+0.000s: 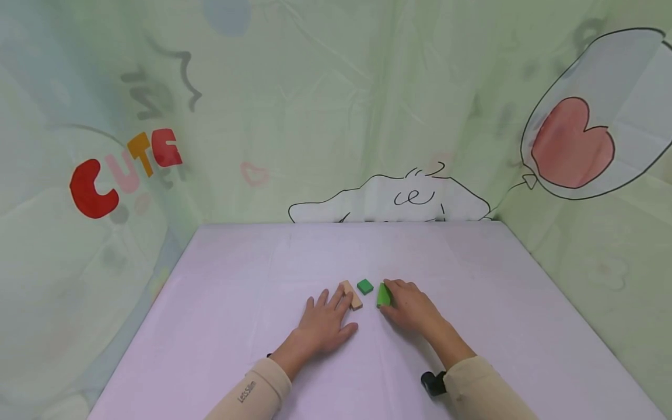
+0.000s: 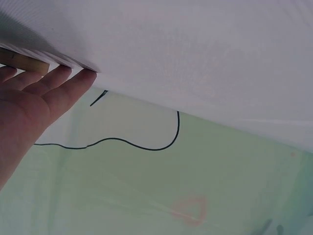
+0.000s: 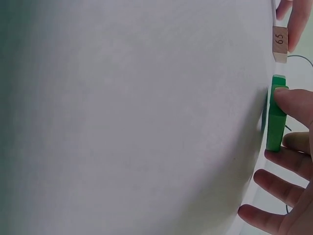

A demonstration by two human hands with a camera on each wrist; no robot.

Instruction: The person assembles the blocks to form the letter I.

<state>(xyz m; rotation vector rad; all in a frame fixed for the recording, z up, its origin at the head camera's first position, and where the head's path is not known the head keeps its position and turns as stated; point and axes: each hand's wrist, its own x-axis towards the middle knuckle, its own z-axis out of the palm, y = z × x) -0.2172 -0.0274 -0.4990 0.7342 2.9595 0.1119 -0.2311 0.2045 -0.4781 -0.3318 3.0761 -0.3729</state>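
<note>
In the head view my left hand (image 1: 326,325) lies on the table with its fingers spread. Its fingertips touch a plain wooden block (image 1: 353,296), which shows the number 65 on one end (image 3: 279,41) in the right wrist view. My right hand (image 1: 415,307) pinches a light green block (image 1: 384,296) between thumb and fingers, the block resting at the tabletop; its full shape is partly hidden. Between the two hands sits a small dark green block (image 1: 364,286), touched by neither. The left wrist view shows the left fingers (image 2: 68,90) beside the wooden block (image 2: 22,61).
A pale lilac cloth covers the table (image 1: 446,251). Printed fabric walls (image 1: 325,116) stand behind it and at both sides. A black wrist device (image 1: 433,384) sits at the right sleeve.
</note>
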